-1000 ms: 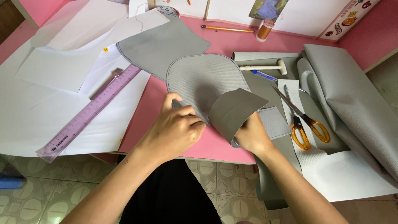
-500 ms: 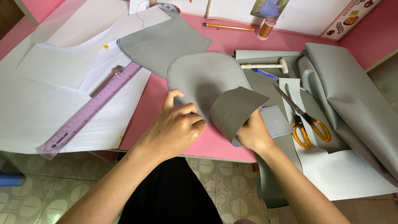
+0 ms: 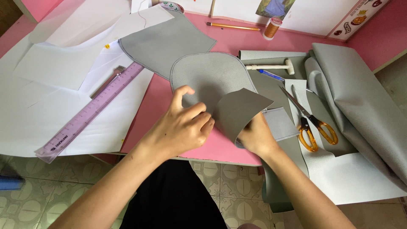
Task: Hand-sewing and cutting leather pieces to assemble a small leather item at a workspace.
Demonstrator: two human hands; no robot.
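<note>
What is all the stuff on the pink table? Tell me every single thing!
Rounded grey leatherette piece: 1, grey, table middle, its near edge folded up.
Curved grey leatherette panel: 1, grey, behind it.
Rolled grey leatherette sheet: 1, grey, right side.
Orange-handled scissors: 1, orange and silver, on the grey material at right.
Clear purple plastic ruler: 1, purple, left, on white paper sheets: several, white.
Small white mallet: 1, white, back right.
Orange pencil: 1, orange, back.
Spool of orange thread: 1, orange, back.
Blue pen: 1, blue, near the mallet.
Pink table: 1, pink.
Left hand: pressing on the rounded piece.
Right hand: under the folded flap.
</note>
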